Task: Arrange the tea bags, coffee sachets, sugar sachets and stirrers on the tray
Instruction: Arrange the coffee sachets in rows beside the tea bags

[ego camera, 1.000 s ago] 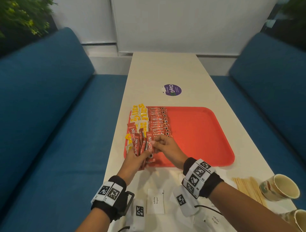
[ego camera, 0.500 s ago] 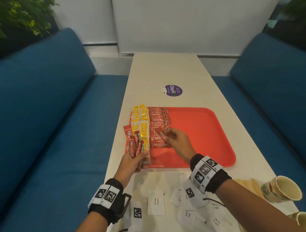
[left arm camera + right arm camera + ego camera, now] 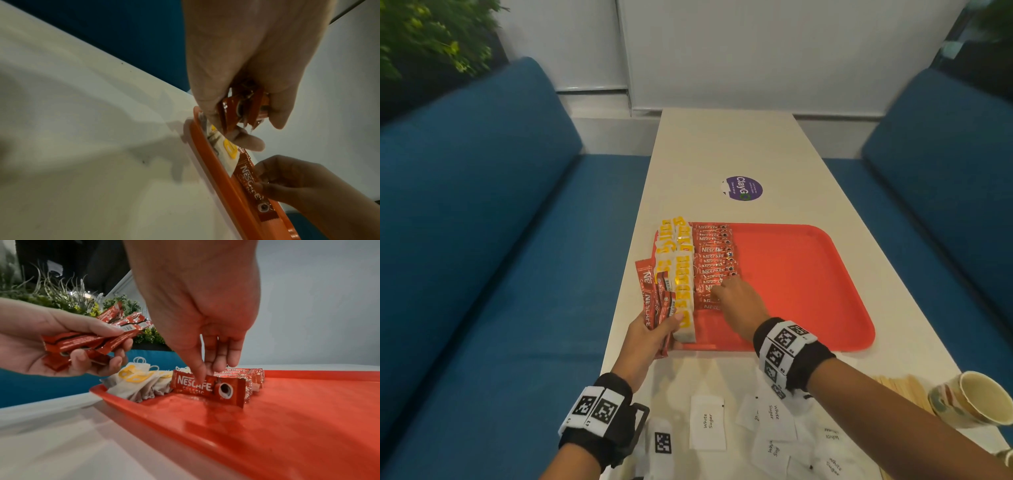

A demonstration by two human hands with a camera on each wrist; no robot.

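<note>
Right hand (image 3: 207, 331), fingers straight, presses a sachet (image 3: 207, 386) into the row on the tray (image 3: 808, 308), keeping it aligned. Left hand (image 3: 643, 342) grips spare sachets (image 3: 654, 301) beside the tea bags (image 3: 681, 274) as supply.

The red foil coffee sachets (image 3: 714, 263) lined up on the red plastic tray (image 3: 808, 284) read "NESCAFE"; the nearest red sachet (image 3: 207, 387) reads "NESCAFÉ CLASSIC". The fanned red sachets (image 3: 654, 298) at the tray's 9 o'clock edge show "NESCAFE" too. The round purple sticker (image 3: 743, 188) at the tray's 12 o'clock says "ClayGo". The white paper sachets (image 3: 707, 425) at 6 o'clock read "White Sugar".
</note>
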